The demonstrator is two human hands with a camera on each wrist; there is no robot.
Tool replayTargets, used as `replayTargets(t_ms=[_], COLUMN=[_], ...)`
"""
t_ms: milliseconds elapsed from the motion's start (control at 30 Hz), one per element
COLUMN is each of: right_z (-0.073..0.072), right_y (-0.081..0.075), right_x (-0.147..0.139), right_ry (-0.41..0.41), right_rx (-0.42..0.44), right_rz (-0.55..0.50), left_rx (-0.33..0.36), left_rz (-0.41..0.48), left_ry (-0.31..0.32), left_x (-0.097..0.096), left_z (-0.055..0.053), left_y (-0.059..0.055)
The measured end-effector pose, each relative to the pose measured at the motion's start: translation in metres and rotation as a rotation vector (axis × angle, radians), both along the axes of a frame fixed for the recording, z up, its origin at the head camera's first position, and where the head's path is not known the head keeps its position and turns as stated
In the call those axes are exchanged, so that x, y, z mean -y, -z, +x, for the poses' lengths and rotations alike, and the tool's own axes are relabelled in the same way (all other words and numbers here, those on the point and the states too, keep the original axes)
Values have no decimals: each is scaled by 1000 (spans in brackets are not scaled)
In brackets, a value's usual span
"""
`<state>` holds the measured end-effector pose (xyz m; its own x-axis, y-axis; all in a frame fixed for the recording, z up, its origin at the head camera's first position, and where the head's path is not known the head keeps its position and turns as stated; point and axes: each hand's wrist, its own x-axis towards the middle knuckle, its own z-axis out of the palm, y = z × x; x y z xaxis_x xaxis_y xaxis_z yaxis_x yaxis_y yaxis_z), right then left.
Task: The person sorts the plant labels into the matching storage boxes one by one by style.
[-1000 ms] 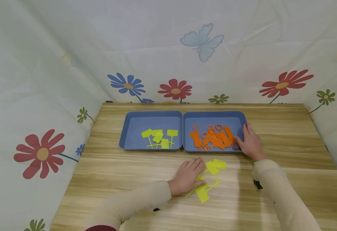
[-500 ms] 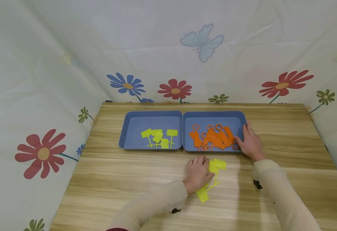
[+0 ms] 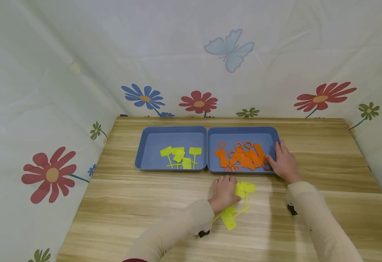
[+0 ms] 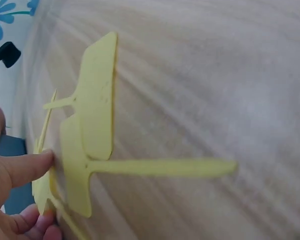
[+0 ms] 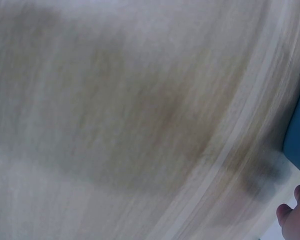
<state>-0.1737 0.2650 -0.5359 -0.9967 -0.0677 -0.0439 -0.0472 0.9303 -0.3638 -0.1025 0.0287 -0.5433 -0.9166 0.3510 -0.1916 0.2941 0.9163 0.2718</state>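
My left hand [image 3: 225, 192] is over a small pile of yellow T-shaped plant labels [image 3: 229, 220] on the table. In the left wrist view, its thumb and fingers pinch a yellow plant label [image 4: 41, 192], while other plant labels [image 4: 97, 100] lie beside it. My right hand [image 3: 284, 162] holds the right-hand blue tray [image 3: 243, 130] at its right front corner, thumb over the rim and fingers along the outer side. That tray contains several orange ring-topped tags [image 3: 244, 160]. Only some right fingertips [image 5: 286, 212] appear in the right wrist view, near the blue wall.
Touching the right tray's left side is another blue tray [image 3: 171, 129], with several yellow labels [image 3: 179, 155] in it. Both stand towards the back of the wooden table [image 3: 119, 207]. A printed floral curtain [image 3: 164, 51] encloses the back and sides.
My left hand has moved right and slightly forward over the yellow plant labels, and the uppermost labels have shifted slightly. The right hand and both trays have stayed in place.
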Motion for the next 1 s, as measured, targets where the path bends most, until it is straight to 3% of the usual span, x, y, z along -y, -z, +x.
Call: replayTargets(t_ms=[133,300,433,500,633,733,833,1000], right_z=[0,-1,-1,-1,-1,-1,-1,-1], right_y=[-1,1,2,3,4,4,4,4], right_x=[1,1,0,0,0,-1,-1,0], right_ry=[5,9,10,10,9,8,8,9], right_rx=[0,-3,-6,-8,-13,-13,-12,-9], right_rz=[1,0,3,2,0,4,6,9], left_rx=[63,193,357,482,729,843,877,839], left_rz=[60,113,147,199,319,376,446,641], left_ry=[60,152,269,295,254,214,179,73], left_x=[8,21,32,37,47,54,62,80], left_z=[-8,-20,-30,-33,-42,-50,-61,-82], left_y=[-5,-10,-20,-26,-40,-49,-61,-72])
